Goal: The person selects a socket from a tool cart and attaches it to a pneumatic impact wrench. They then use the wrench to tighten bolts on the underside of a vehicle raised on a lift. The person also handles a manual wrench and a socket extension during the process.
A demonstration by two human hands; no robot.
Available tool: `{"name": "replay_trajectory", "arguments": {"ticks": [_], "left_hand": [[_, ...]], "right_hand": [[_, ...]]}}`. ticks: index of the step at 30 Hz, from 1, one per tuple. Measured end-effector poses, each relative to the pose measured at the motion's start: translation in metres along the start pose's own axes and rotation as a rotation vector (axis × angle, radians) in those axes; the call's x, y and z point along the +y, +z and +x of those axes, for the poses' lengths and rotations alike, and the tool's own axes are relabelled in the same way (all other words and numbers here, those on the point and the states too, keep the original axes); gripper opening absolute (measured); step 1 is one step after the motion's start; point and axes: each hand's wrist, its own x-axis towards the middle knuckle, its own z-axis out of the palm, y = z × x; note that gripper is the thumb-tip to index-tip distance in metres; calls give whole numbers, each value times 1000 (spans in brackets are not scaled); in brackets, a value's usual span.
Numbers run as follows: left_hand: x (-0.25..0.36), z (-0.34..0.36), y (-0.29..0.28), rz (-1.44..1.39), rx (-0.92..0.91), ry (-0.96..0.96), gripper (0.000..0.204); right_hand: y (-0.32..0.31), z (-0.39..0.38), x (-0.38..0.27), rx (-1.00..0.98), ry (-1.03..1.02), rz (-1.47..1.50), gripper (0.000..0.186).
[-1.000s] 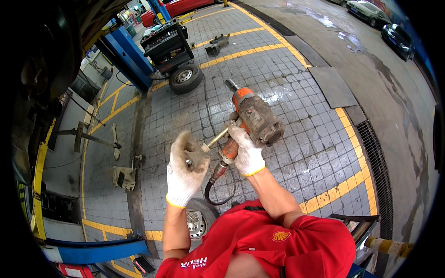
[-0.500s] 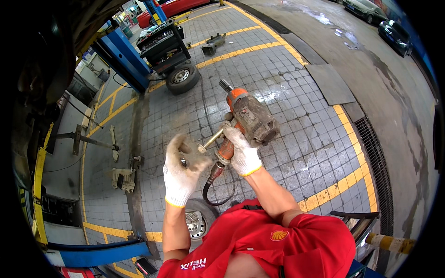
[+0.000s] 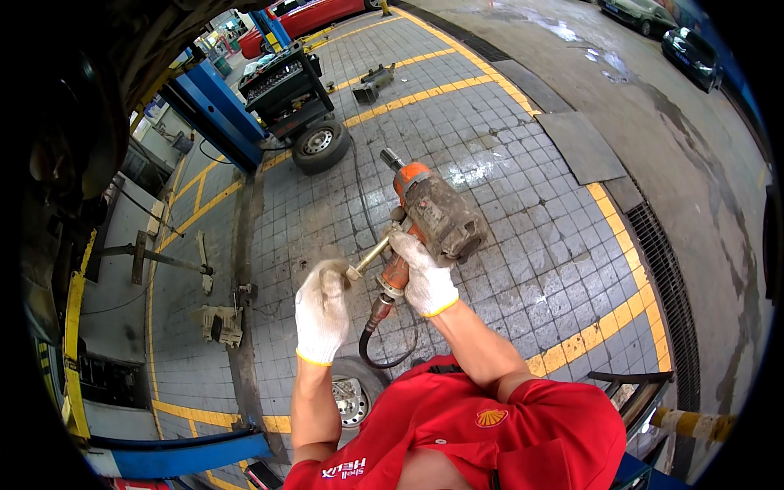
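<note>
My right hand (image 3: 425, 278), in a white knit glove, is wrapped round the grip of an orange and grey air impact wrench (image 3: 445, 216). Its socket (image 3: 392, 158) points up and to the left. Between thumb and fingers the same hand also pins a long brass-coloured bolt (image 3: 373, 256), its wider end toward the left. My gloved left hand (image 3: 322, 306) is curled closed beside that end of the bolt, fingertips at or very near it. What sits inside the left fingers is hidden. A black air hose (image 3: 367, 347) runs from the base of the grip.
Below my hands a wheel (image 3: 351, 400) lies on the tiled floor, with another wheel (image 3: 318, 144) by a black tool cart (image 3: 286, 94). A blue lift post (image 3: 214, 110) stands at the far left. Metal parts (image 3: 222, 325) lie left of me. A floor grate (image 3: 665, 278) runs along the right.
My left hand has turned and curled its fingers in toward the bolt's wider end; a small dark round metal piece seen in its palm is now hidden. The wrench has shifted slightly left.
</note>
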Motion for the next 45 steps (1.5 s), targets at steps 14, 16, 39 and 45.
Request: {"name": "replay_trajectory", "arguments": {"ticks": [14, 16, 39, 45], "left_hand": [[25, -6, 11, 148, -31, 63, 38], [26, -8, 14, 266, -40, 45, 25], [-140, -155, 41, 44, 360, -696, 32], [-381, -295, 122, -105, 315, -1384, 55]], "right_hand": [[-1, -1, -5, 12, -9, -81, 48], [-5, 0, -3, 22, 13, -117, 45], [-77, 53, 15, -501, 556, 159, 54], [-98, 77, 60, -540, 824, 41, 77]]}}
